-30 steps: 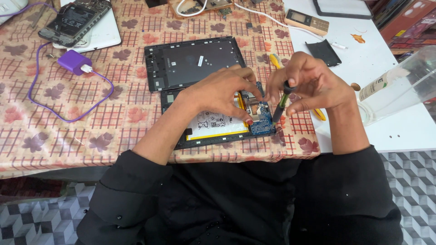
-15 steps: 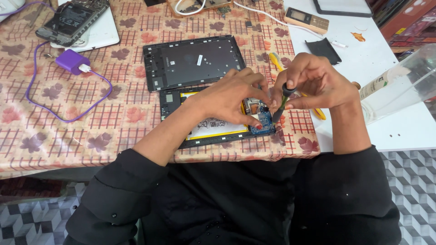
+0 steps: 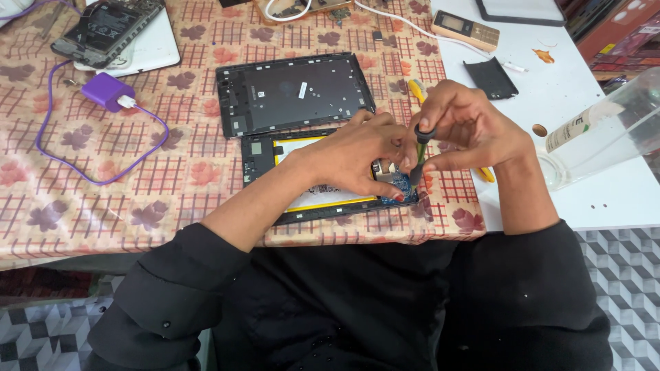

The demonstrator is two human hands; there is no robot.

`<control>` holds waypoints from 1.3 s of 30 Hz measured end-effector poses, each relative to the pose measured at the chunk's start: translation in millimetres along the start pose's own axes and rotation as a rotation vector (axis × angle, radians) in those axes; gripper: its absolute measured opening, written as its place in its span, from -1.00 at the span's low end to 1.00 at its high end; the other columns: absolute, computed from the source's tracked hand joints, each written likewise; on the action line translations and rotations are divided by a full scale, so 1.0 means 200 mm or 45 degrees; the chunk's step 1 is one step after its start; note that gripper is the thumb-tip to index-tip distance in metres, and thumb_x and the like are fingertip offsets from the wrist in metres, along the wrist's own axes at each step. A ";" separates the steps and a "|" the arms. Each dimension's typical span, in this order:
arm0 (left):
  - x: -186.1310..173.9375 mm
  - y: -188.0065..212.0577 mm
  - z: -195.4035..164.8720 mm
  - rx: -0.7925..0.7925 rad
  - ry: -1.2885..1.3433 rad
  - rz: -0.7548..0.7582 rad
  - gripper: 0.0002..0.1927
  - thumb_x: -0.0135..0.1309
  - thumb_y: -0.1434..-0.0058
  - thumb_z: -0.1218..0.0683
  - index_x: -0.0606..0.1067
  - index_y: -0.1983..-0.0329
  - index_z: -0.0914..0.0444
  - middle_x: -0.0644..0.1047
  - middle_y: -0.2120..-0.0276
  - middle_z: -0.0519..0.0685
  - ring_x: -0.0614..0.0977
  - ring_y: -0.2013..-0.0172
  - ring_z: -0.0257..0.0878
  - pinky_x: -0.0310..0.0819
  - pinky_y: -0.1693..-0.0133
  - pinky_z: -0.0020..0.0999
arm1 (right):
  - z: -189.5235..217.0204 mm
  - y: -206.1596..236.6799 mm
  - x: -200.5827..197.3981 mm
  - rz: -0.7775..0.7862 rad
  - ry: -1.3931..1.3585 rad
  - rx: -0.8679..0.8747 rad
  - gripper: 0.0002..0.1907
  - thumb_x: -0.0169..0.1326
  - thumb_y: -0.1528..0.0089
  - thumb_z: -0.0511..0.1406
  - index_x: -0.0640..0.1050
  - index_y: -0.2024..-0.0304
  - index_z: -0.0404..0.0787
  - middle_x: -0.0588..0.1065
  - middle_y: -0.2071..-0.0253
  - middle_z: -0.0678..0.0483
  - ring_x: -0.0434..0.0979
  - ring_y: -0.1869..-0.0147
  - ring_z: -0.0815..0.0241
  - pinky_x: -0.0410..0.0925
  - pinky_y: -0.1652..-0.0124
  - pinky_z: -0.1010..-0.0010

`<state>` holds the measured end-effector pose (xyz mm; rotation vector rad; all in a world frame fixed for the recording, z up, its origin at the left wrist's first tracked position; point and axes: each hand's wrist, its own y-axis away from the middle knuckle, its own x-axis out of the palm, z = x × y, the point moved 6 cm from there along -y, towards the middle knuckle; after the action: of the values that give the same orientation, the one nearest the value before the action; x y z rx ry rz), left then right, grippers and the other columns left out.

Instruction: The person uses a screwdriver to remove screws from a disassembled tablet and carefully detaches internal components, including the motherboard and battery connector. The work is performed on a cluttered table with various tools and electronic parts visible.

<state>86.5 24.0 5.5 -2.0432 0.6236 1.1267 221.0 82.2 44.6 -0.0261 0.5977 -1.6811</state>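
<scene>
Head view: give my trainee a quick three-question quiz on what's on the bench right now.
1. True or false: the right hand holds a screwdriver upright over the opened tablet.
2. What lies just beyond the opened tablet? A) back cover B) laptop C) soldering iron
3. Fill in: the purple charger sits to the person's ____.

Key: 1 true; 2 A, the dark back cover; 3 left. The left hand steadies the tablet.

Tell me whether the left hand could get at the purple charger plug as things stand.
Probably yes. The left hand rests on the opened tablet, and only bare tablecloth lies between it and the purple charger plug. It would have to let go of the tablet first.
</scene>
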 end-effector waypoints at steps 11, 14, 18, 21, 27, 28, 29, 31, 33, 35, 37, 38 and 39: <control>-0.01 -0.01 -0.01 0.046 0.034 -0.008 -0.63 0.35 0.02 -0.28 0.71 0.22 -0.05 0.55 0.06 -0.19 0.42 -0.08 -0.13 0.13 -0.18 -0.04 | 0.04 0.00 0.01 0.050 -0.153 -0.081 -0.49 0.26 -0.15 -0.58 0.40 -0.03 -0.08 0.52 0.12 -0.12 0.61 -0.02 0.05 0.56 0.03 0.27; 0.00 0.00 0.00 0.016 0.054 0.023 -0.65 0.34 0.00 -0.26 0.71 0.20 -0.06 0.54 0.07 -0.18 0.43 -0.09 -0.15 0.17 -0.16 -0.09 | 0.03 -0.01 0.00 0.054 -0.092 -0.098 -0.48 0.28 -0.15 -0.59 0.39 -0.03 -0.08 0.53 0.17 -0.08 0.63 0.02 0.08 0.59 0.10 0.32; 0.00 0.00 -0.01 0.061 0.079 -0.002 -0.66 0.33 -0.02 -0.24 0.71 0.21 -0.04 0.55 0.04 -0.18 0.45 -0.10 -0.15 0.20 -0.12 -0.12 | 0.02 -0.01 0.00 -0.023 -0.187 -0.015 -0.54 0.16 -0.22 -0.59 0.34 -0.03 -0.09 0.53 0.07 -0.14 0.65 -0.08 0.01 0.62 0.04 0.25; 0.00 0.00 0.00 0.054 0.069 -0.014 -0.66 0.33 -0.03 -0.25 0.71 0.19 -0.04 0.52 0.03 -0.12 0.46 -0.11 -0.14 0.23 -0.10 -0.13 | 0.02 -0.02 0.02 0.041 -0.259 0.005 -0.43 0.27 -0.15 -0.59 0.31 -0.05 -0.09 0.48 0.02 -0.13 0.60 -0.08 0.06 0.60 0.09 0.31; 0.02 0.00 -0.01 0.044 0.106 0.026 -0.69 0.31 -0.05 -0.21 0.71 0.19 -0.04 0.52 0.06 -0.14 0.49 -0.09 -0.18 0.24 -0.06 -0.14 | 0.03 -0.01 0.02 0.059 -0.224 -0.021 -0.50 0.18 -0.24 -0.58 0.30 -0.06 -0.06 0.45 -0.07 -0.13 0.54 -0.24 0.02 0.55 -0.16 0.17; 0.01 0.00 -0.01 0.048 0.112 0.018 -0.68 0.32 -0.05 -0.21 0.70 0.18 -0.02 0.51 0.04 -0.12 0.49 -0.09 -0.17 0.24 -0.05 -0.14 | 0.02 -0.01 0.02 0.054 -0.203 -0.016 -0.48 0.20 -0.22 -0.59 0.31 -0.07 -0.07 0.45 -0.03 -0.09 0.54 -0.19 0.07 0.53 -0.13 0.20; 0.01 0.00 -0.01 0.053 0.116 0.011 -0.66 0.32 -0.05 -0.21 0.69 0.17 -0.01 0.49 0.02 -0.09 0.48 -0.09 -0.16 0.24 -0.05 -0.14 | 0.02 -0.01 0.02 0.048 -0.179 -0.013 -0.46 0.23 -0.21 -0.60 0.32 -0.09 -0.08 0.44 0.02 -0.06 0.53 -0.14 0.11 0.52 -0.11 0.23; 0.01 0.00 -0.01 0.033 0.117 0.018 -0.63 0.33 -0.05 -0.22 0.67 0.14 0.02 0.49 0.03 -0.09 0.49 -0.09 -0.16 0.25 -0.06 -0.15 | 0.02 0.00 0.02 0.051 -0.185 0.009 -0.47 0.23 -0.21 -0.61 0.35 -0.09 -0.10 0.44 0.03 -0.06 0.55 -0.11 0.12 0.52 -0.09 0.22; 0.01 -0.01 0.01 -0.017 0.104 0.040 -0.59 0.33 -0.05 -0.23 0.65 0.12 0.04 0.51 0.07 -0.13 0.50 -0.09 -0.18 0.26 -0.08 -0.16 | 0.02 0.01 0.02 0.075 -0.240 0.044 -0.54 0.18 -0.24 -0.61 0.37 -0.06 -0.11 0.46 -0.04 -0.11 0.60 -0.15 0.04 0.57 -0.09 0.14; 0.01 0.00 0.00 0.033 0.085 0.029 -0.63 0.33 -0.05 -0.21 0.68 0.15 0.01 0.52 0.03 -0.12 0.48 -0.11 -0.16 0.24 -0.08 -0.12 | 0.02 0.00 0.03 0.096 -0.268 0.026 -0.46 0.23 -0.17 -0.61 0.35 -0.08 -0.11 0.46 -0.03 -0.11 0.56 -0.15 0.07 0.52 -0.07 0.22; 0.01 0.00 0.00 0.039 0.076 0.035 -0.64 0.33 -0.05 -0.21 0.68 0.16 0.03 0.52 0.02 -0.12 0.48 -0.12 -0.15 0.23 -0.08 -0.09 | 0.02 0.00 0.02 0.086 -0.236 0.016 -0.46 0.23 -0.17 -0.61 0.34 -0.08 -0.11 0.48 0.00 -0.12 0.57 -0.13 0.07 0.53 -0.06 0.24; 0.02 0.00 0.00 0.019 0.077 0.045 -0.62 0.34 -0.04 -0.21 0.67 0.16 0.05 0.53 0.02 -0.12 0.48 -0.12 -0.14 0.23 -0.09 -0.07 | 0.02 0.01 0.02 0.068 -0.193 0.015 -0.49 0.20 -0.20 -0.61 0.35 -0.07 -0.11 0.50 0.03 -0.12 0.61 -0.10 0.05 0.56 -0.06 0.22; 0.03 0.00 0.01 -0.003 0.077 0.056 -0.60 0.34 -0.04 -0.22 0.66 0.16 0.08 0.54 0.02 -0.13 0.48 -0.12 -0.14 0.23 -0.10 -0.06 | 0.02 0.00 0.01 0.050 -0.150 0.013 -0.52 0.17 -0.23 -0.61 0.35 -0.07 -0.12 0.53 0.07 -0.12 0.64 -0.08 0.03 0.60 -0.05 0.20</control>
<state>89.1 25.3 0.7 -2.0816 0.7007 1.0946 222.5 78.0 46.9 -0.1042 0.4979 -1.6321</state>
